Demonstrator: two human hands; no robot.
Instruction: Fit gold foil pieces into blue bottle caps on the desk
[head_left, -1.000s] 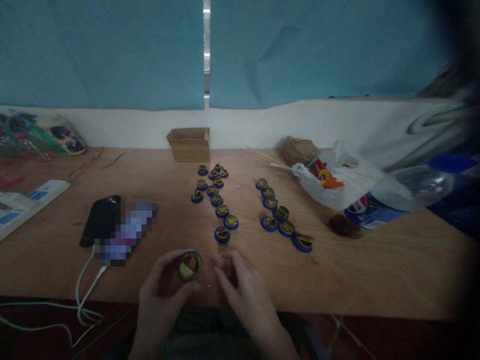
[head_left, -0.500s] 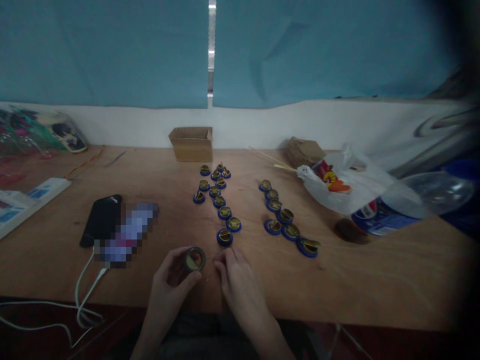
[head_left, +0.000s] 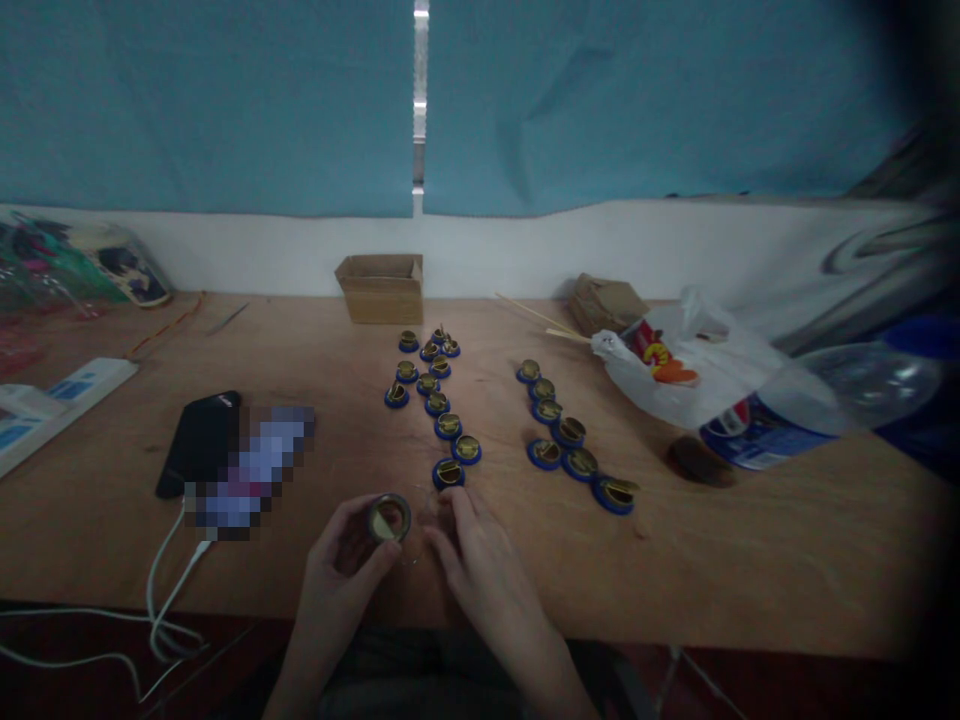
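Observation:
In the head view my left hand (head_left: 345, 555) is closed around a small dark-rimmed ring (head_left: 389, 519) that resembles a roll of tape, its pale inner wall facing up. Close by on the right, my right hand (head_left: 480, 560) has its fingers curled, with a faint see-through scrap at the fingertips that is too blurred to name. Just beyond the fingers lies a blue-rimmed round disc (head_left: 448, 474) with a gold-coloured piece on top. Several more such discs run back from it in a crooked line, and a second row of discs (head_left: 580, 463) lies to the right.
An open cardboard box (head_left: 382, 290) stands at the back. Left are a black power bank (head_left: 196, 445), a blurred-out phone (head_left: 259, 465) with white cables, and a power strip (head_left: 67, 405). Right are a white plastic bag (head_left: 652, 375), a bottle (head_left: 780, 425) and a brown paper packet (head_left: 606, 303).
The thumb and fingers of my right hand have parted slightly, and a see-through scrap shows faintly beside them. My left hand holds the ring in nearly the same place.

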